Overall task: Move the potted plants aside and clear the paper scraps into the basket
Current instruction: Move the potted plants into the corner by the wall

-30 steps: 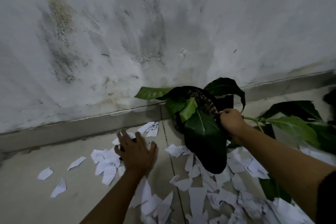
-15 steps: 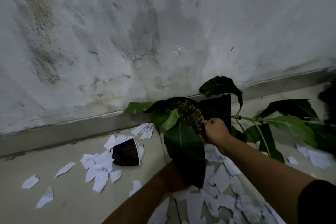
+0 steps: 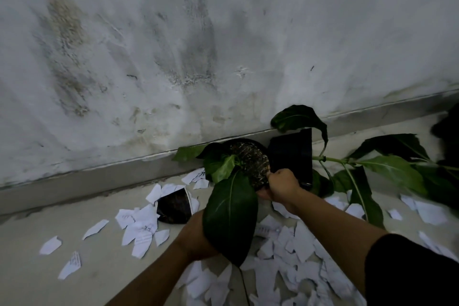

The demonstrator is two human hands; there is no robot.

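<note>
Right hand [image 3: 282, 185] grips the potted plant [image 3: 250, 164] at its rim; left hand's grip is hidden behind a leaf [image 3: 229, 213]. Soil-heavy, floppy: support underneath.

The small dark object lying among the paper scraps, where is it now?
The small dark object lies on the floor left of the potted plant, near the wall's base.
</note>
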